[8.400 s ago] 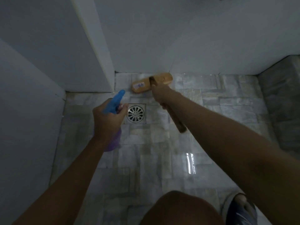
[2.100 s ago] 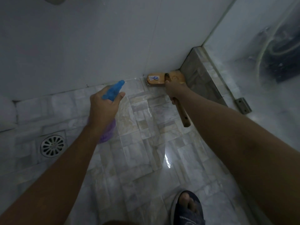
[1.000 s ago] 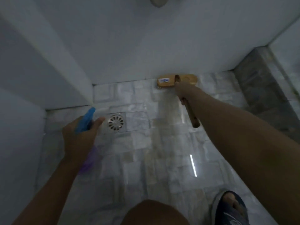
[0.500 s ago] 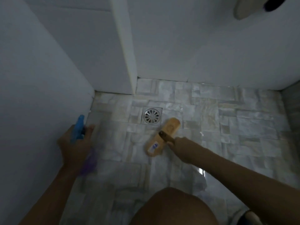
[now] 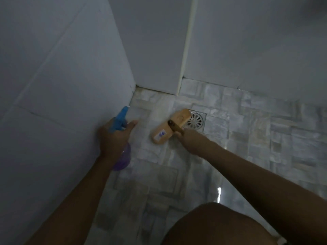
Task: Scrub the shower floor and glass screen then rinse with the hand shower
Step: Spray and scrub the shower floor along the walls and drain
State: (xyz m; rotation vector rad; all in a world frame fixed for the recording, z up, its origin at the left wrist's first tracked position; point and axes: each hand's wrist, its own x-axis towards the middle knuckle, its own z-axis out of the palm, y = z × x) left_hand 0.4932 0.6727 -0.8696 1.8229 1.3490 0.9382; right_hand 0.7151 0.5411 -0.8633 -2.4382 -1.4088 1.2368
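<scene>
The right hand (image 5: 184,137) grips the stiff, likely slippery brush (image 5: 169,127) by its handle near the floor's (image 5: 247,138) far-left corner; the left hand (image 5: 113,137) holds a spray bottle (image 5: 119,121).

Left wall (image 5: 53,85): large pale grey tiles, thin dark grout lines running diagonally across the view. It meets a recessed back wall (image 5: 155,50) at an inside corner. Right of the recess a wall section (image 5: 256,41) projects forward; its outer corner carries a pale vertical edge strip (image 5: 185,50), slightly cream against the grey.

Floor drain (image 5: 196,121): square metal plate, round grate with radial slots, near the foot of the edge strip. Left part of the grate hidden.

Narrow bright light reflection (image 5: 219,195) low in view, right of centre.
</scene>
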